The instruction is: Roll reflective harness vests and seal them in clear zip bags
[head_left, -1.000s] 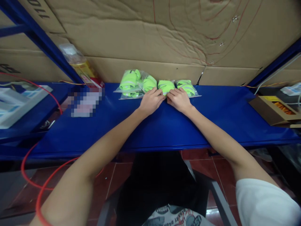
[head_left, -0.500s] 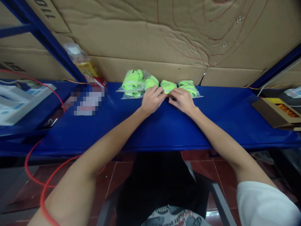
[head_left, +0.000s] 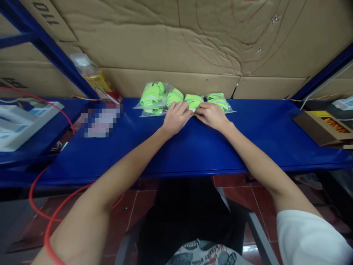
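Note:
Several clear plastic bags of neon green bands (head_left: 154, 96) lie at the back of a blue table (head_left: 193, 147), against a cardboard wall. My left hand (head_left: 176, 117) and my right hand (head_left: 211, 115) meet at the near edge of one bag of green bands (head_left: 196, 101). The fingers of both hands are curled and pinch that bag's edge. Another bag of the same green bands (head_left: 220, 101) lies just behind my right hand.
A yellow bottle wrapped in plastic (head_left: 95, 79) leans at the back left by a blue rack post. White boxes (head_left: 19, 117) sit on the left. An open cardboard box (head_left: 322, 129) rests at the right. A red cable (head_left: 52, 217) loops over the floor.
Both hands stay at the bag's edge with only small finger shifts. The camera view has swayed slightly.

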